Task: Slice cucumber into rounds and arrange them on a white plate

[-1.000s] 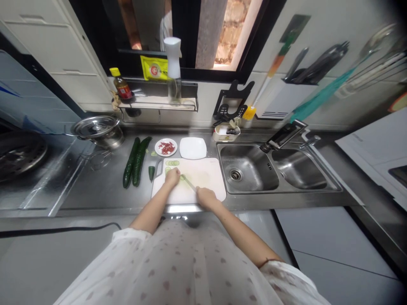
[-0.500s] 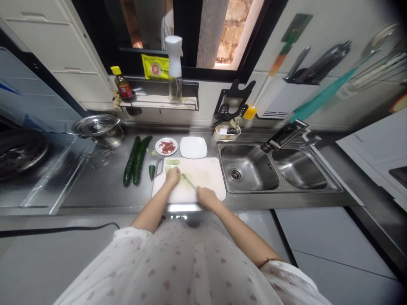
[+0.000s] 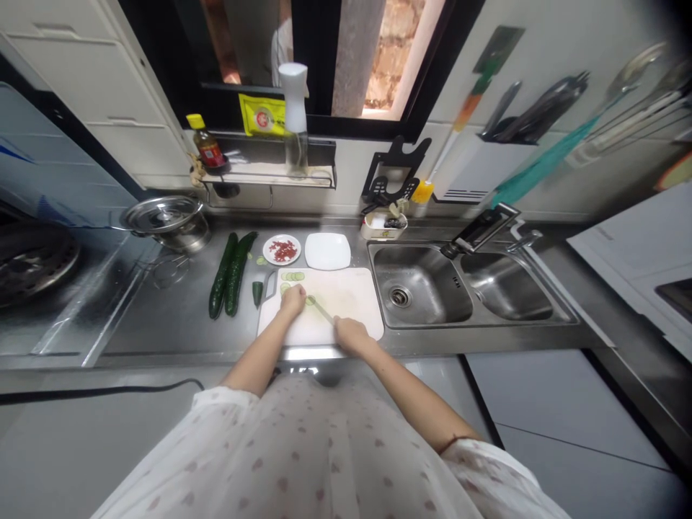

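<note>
My right hand (image 3: pixel 351 336) is wrapped round the handle of a knife (image 3: pixel 325 314), whose blade slants to the upper left over the white cutting board (image 3: pixel 354 299). By the blade's tip lies a cucumber slice (image 3: pixel 311 300). My left hand (image 3: pixel 293 303) rests on the board just left of that slice, its fingers curled closed; what they grip is hidden. Several pale cucumber slices (image 3: pixel 293 276) lie behind it near the board's far left corner. A cut cucumber end (image 3: pixel 257 293) and two whole cucumbers (image 3: pixel 233 277) lie left of the board.
Behind the board stand a plate of chopped red pieces (image 3: pixel 274 259) and a white square dish (image 3: pixel 327 265). A double sink (image 3: pixel 427 326) is on the right. A lidded steel pot (image 3: pixel 189 236) stands at the back left. Bottles stand on a wall shelf (image 3: pixel 254 177).
The whole view has shifted very slightly. Both hands, the knife and the slices keep nearly the same places on the board.
</note>
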A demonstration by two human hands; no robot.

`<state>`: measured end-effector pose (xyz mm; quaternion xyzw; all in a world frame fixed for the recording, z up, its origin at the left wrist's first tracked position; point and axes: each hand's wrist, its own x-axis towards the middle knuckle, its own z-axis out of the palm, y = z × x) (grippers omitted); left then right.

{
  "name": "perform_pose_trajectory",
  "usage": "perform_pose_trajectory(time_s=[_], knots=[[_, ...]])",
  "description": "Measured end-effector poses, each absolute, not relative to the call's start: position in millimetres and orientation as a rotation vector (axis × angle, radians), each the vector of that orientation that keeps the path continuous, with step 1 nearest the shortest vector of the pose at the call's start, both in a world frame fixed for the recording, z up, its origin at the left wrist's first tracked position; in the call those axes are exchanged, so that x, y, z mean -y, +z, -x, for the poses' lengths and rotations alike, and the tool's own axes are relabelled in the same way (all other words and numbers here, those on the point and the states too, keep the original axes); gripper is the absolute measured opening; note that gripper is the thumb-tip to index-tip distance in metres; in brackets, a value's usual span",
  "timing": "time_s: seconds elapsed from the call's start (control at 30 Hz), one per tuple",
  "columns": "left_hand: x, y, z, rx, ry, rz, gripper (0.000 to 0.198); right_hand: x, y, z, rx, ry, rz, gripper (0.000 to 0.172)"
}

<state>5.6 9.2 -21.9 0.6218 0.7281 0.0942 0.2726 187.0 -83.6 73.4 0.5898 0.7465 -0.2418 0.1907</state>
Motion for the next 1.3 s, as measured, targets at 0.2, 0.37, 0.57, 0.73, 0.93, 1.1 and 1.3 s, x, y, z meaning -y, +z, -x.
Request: perform_pose_trajectory(time_s=[0.2, 0.37, 0.57, 0.73, 0.93, 1.1, 1.3], knots=[[-10.6, -24.3, -6.0, -1.962, 0.251, -1.666, 0.013, 81.2, 70.1, -186.6, -2.101, -0.681, -1.654, 0.03], [-11.6, -24.5, -6.0, -1.964, 0.247, -1.666, 0.013, 81.0, 71.1, -186.3, -2.096, -0.683, -1.653, 0.031], [-12.2, -24.5, -5.4, -1.966, 0.242, -1.66, 0.013, 81.2, 74.9, -186.6, -2.083, -0.68, -1.64, 0.031], [-12.5, -25.4, -5.5, -1.969, 0.239, -1.658, 0.013, 80.1, 74.5, -185.8, -2.093, -0.679, -1.636, 0.031], [-13.1, -25.6, -5.3, -1.967, 0.235, -1.663, 0.014, 81.7, 74.1, -186.9, -2.094, -0.696, -1.64, 0.03], [-12.7, -24.9, -5.7, -1.971, 0.231, -1.66, 0.014, 80.6, 73.7, -185.6, -2.087, -0.696, -1.647, 0.028], [-12.5, -24.5, -5.7, -1.97, 0.222, -1.663, 0.014, 80.8, 72.3, -187.5, -2.086, -0.691, -1.653, 0.029]])
